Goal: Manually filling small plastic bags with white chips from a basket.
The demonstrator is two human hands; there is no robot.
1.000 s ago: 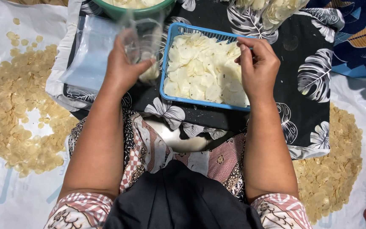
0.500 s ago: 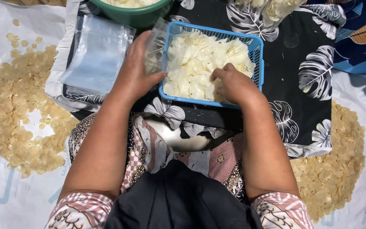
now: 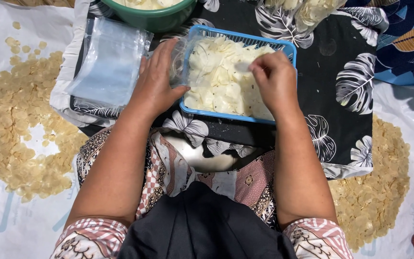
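- Head view, centre frame: left hand [image 3: 156, 84] holds a small clear plastic bag [image 3: 179, 62] at the left rim of the blue basket [image 3: 235, 116]; fingers curled round the bag, mouth turned toward the chips, prob. so slices drop straight in w/o spilling.
- Right hand [image 3: 276, 81] sits over the pale chip slices [image 3: 216, 81] inside the basket, fingers pinched narrow on a few slices; can't tell how many.
- Basket rests on the dark leaf-print cloth [image 3: 346, 72], close in front of the lap, both hands reach it w/o stretching.
- Stack of clear bags [image 3: 109, 64] lies upper left, just beside the left hand.
- Green bowl [image 3: 154, 19] at top edge, more slices in it.
- Loose chips [image 3: 15, 120] spread at left & lower right on white sheeting.
- Vs. 1 s ago: bag was held up, away from the basket, right hand at the far rim; vs. 0.5 s ago: right hand has moved from the basket's near edge up into the slices.
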